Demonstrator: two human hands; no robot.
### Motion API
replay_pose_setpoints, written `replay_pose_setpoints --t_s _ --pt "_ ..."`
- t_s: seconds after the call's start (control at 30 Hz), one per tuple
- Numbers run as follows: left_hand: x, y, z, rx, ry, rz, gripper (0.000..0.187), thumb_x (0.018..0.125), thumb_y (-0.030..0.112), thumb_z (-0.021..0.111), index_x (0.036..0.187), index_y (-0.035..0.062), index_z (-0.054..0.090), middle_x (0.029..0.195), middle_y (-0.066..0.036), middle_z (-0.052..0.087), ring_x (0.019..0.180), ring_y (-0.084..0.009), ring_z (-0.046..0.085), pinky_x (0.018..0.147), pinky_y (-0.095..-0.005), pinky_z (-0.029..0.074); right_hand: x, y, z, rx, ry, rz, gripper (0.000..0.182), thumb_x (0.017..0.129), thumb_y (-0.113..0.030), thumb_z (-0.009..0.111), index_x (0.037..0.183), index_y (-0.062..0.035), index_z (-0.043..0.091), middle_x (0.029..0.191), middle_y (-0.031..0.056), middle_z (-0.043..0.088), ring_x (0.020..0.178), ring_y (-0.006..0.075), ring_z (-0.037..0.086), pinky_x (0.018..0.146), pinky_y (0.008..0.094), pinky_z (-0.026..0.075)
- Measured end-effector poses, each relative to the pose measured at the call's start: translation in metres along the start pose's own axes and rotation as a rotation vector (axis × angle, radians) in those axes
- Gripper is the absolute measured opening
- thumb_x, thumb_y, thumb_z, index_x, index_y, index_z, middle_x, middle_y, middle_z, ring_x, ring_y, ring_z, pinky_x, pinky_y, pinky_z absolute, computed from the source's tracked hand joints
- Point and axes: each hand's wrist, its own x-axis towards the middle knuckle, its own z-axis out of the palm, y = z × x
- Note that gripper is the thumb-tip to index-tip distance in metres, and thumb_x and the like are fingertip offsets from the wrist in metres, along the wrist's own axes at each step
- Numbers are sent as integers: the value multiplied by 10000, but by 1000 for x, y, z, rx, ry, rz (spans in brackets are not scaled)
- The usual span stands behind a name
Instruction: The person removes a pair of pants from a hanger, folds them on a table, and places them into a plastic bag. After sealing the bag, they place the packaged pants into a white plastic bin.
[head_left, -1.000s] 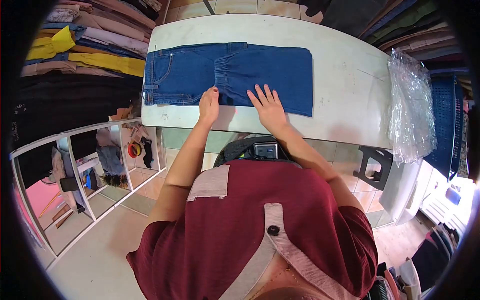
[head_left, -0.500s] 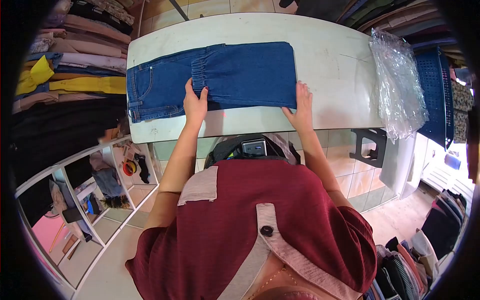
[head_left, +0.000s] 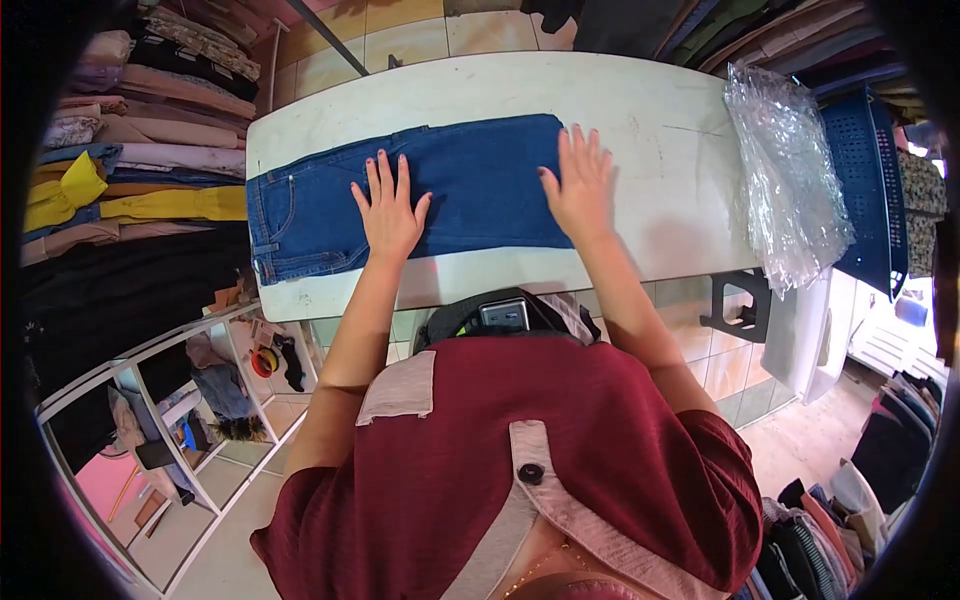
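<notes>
Folded blue jeans [head_left: 480, 185] lie flat on the white table [head_left: 660, 230], with the waist end at the left and the folded edge at the right. My left hand [head_left: 392, 215] rests flat on the middle of the denim, fingers spread. At the right folded edge is my right hand [head_left: 582, 190], its fingers extended, partly over the denim and partly over the table. Neither hand grips anything. The elastic cuff is not visible.
Clear plastic bags [head_left: 785, 170] lie at the table's right end, beside a blue basket [head_left: 865, 185]. Stacked clothes [head_left: 170, 130] fill the left side. A dark stool [head_left: 738, 308] stands below the table's right side, and a white shelf frame [head_left: 215, 440] is at lower left.
My left hand has gone from pinching near the gathered cuff to lying spread on the denim. The cuff has gone out of sight. My right hand has moved onto the folded edge.
</notes>
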Motion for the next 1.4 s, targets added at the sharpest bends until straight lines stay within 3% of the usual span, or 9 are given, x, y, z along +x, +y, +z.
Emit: replay_pose_setpoints --t_s 0.4,0.6,0.73,0.77,0.83,1.07,1.3,1.37,1.4 --pt "6 -8 6 -151 -133 -106 766 816 458 587 1444 129 296 1525 -120 189 1407 -327 162 1076 -582 192 24 -3 56 -179 -357 -52 730 859 -535 508 1447 -164 285 1506 129 223 1393 295 189 1076 569 167" --pt "-21 -45 5 -571 13 -97 490 875 241 571 1324 69 478 1412 -158 404 1319 -314 366 1071 -513 257 20 2 60 -212 -360 -59 740 862 -518 512 1455 -151 262 1516 139 195 1402 311 165 1074 584 165" --pt "-98 -78 -10 -1184 550 -1056 399 944 262 499 1282 52 492 1300 -135 505 1035 -214 585 964 -365 429 19 -1 62 -189 -353 -50 739 858 -456 565 1453 -140 263 1516 151 188 1402 334 158 1045 639 159" --pt "-113 -87 -14 -1179 551 -1052 399 944 262 499 1282 52 492 1300 -135 505 1035 -214 585 964 -365 429 18 -5 65 -147 -314 -18 740 831 -405 617 1436 -128 292 1506 165 203 1394 366 164 1022 675 153" --pt "-138 -105 -15 -1548 512 -1653 473 960 314 474 1340 42 399 1292 -130 505 1059 -218 567 932 -330 452 19 -34 58 -41 -274 -68 733 816 -389 633 1421 -121 316 1498 171 217 1390 376 168 1017 681 153" --pt "-126 -148 8 -1840 604 -1364 465 926 283 566 1291 37 415 1185 -95 556 1024 -173 548 847 -305 484 -11 -143 81 254 -399 -643 679 816 -443 610 1400 -189 374 1488 110 276 1381 346 208 1055 627 188" --pt "-115 -151 23 -1606 471 -1385 593 815 140 699 1313 43 391 1227 -190 502 1079 -216 521 900 -368 450 -15 -127 73 231 -375 -536 642 808 -384 638 1372 -173 414 1452 121 342 1355 352 270 1073 565 222" --pt "-111 -122 13 -662 687 -1081 756 784 157 711 1396 44 281 1369 -283 310 1259 -340 360 1016 -460 328 -7 -104 40 189 -209 -373 470 785 -272 658 1215 -116 548 1337 131 464 1261 365 377 988 540 312" --pt "-109 -111 5 -683 677 -1070 756 784 157 711 1396 44 281 1369 -283 310 1259 -340 360 1016 -460 328 -9 -85 29 198 -67 -270 429 773 -206 663 1174 -87 564 1286 146 503 1211 379 423 973 501 332"
